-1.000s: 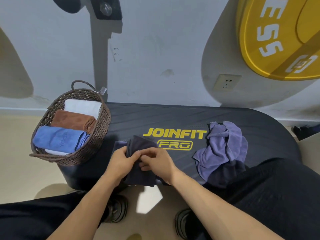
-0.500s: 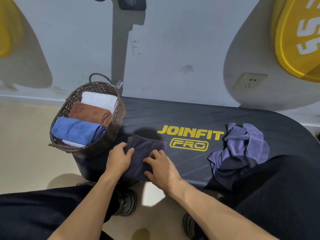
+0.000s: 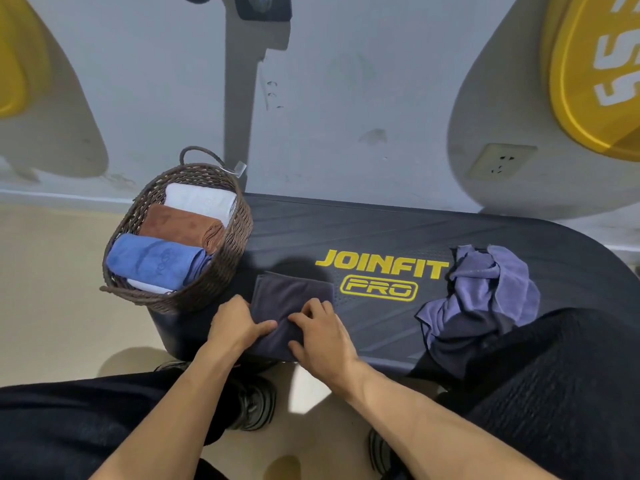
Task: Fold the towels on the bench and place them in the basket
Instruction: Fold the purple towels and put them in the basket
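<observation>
Both hands, left (image 3: 235,323) and right (image 3: 322,336), press curled fingers onto the dark towel (image 3: 291,299); its long axis points to 12 o'clock, the basket (image 3: 221,271) at 10 o'clock, nearer the left hand.

Left hand (image 3: 235,323) and right hand (image 3: 322,337) grip a folded dark grey towel (image 3: 291,299) on the black surface (image 3: 346,233), beside a wicker basket (image 3: 228,265); a crumpled purple towel (image 3: 485,289) lies right.

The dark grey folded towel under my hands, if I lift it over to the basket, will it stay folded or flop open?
The dark grey towel is probably floppy: the unfolded purple towel beside it lies crumpled. Its near end already overhangs the bench edge, so it may droop unless supported. It looks thin, so likely light; gripping with both the left hand and right hand should keep the fold.
</observation>
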A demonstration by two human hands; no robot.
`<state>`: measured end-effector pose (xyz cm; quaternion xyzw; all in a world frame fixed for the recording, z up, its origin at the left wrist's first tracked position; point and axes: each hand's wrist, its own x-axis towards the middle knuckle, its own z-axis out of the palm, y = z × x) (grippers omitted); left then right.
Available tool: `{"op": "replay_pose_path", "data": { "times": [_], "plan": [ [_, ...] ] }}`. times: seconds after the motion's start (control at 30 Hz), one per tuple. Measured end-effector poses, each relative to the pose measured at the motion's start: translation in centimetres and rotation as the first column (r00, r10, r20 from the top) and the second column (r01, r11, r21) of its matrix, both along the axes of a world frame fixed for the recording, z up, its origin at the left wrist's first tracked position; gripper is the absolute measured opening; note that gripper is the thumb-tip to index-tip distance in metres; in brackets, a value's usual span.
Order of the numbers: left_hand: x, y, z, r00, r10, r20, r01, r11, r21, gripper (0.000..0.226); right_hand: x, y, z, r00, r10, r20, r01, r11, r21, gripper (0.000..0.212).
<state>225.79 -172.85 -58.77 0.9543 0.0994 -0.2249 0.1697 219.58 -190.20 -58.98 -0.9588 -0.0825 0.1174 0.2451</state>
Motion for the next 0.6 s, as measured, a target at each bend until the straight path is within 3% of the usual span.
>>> {"op": "replay_pose_path", "data": {
  "times": [0.17, 0.37, 0.5, 0.6],
  "plan": [
    [-0.6, -0.7, -0.2, 0.998, 0.042, 0.046, -0.038, 0.997, -0.064, 0.043, 0.5, -0.6, 0.3, 0.995, 0.016, -0.094, -0.012, 0.999, 0.046, 0.049],
    [0.4, -1.3, 2.5, 0.992, -0.109, 0.062, 0.117, 0.982, -0.148, 0.032, 1.7, -2.8, 2.7, 0.978, -0.088, -0.191, 0.139, 0.952, 0.273, 0.06],
    [0.7, -3.2, 5.8, 0.933, -0.246, 0.264, 0.321, 0.901, -0.293, 0.03, 2.3, -4.0, 6.1, 0.983, -0.185, -0.012, 0.174, 0.897, 0.407, 0.074],
    [0.6, -4.7, 8.6, 0.861, -0.304, 0.408, 0.465, 0.797, -0.386, 0.043, 2.6, -4.9, 8.6, 0.962, -0.176, 0.207, 0.104, 0.943, 0.315, 0.082]
  ]
}}
